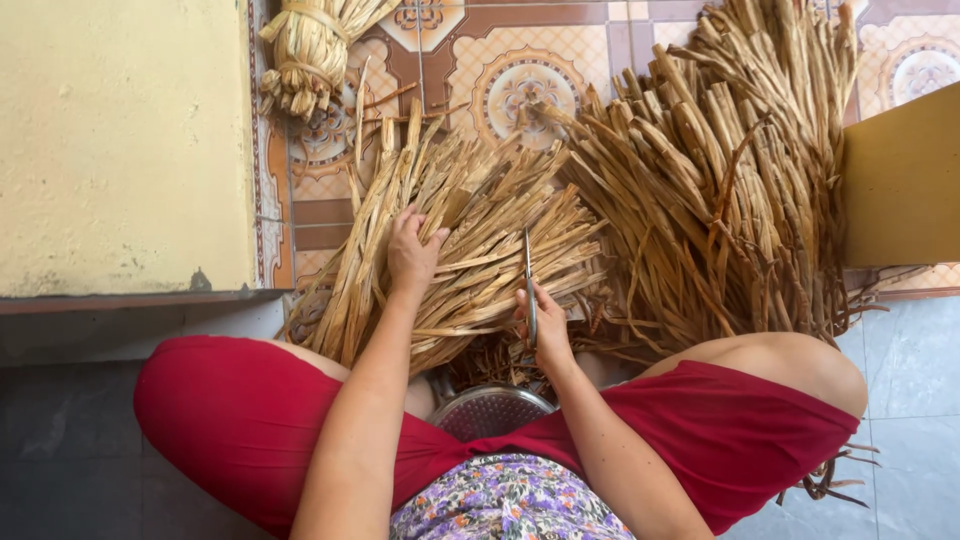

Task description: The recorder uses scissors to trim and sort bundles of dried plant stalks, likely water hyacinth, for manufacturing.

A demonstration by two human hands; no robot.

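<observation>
1. Closest in, the person sits cross-legged on the floor (pixel 80 440) in red trousers (pixel 230 420) and a floral top (pixel 505 500), with a round metal strainer (pixel 490 410) tucked between the knees, only its rim and mesh showing.
2. Up to the right hand (pixel 545 325): it's closed around the handle of a slim blade (pixel 528 280), possibly closed scissors, too thin to be sure, its tip pointing away from the body into the fibres.
3. Across to the left hand (pixel 412 250): fingers curled and pressing down on a fanned bundle of dried straw-coloured strips (pixel 470 250), pinning it in place just left of the blade.
4. Here's the danger as I judge it: the two hands sit close, so if the blade slips off a tough strip, it could nick the left fingers. A loose press could let the bundle splay and the cut run uneven.
5. Further right, a bigger, darker heap of dried stalks (pixel 730 190) spreads over the patterned tiles (pixel 520 85); stray ends could snag the working bundle.
6. Far back left, a tied bundle (pixel 310 50) lies beside a pale yellow wall (pixel 120 140); at the right edge stands a yellow board (pixel 900 190).
</observation>
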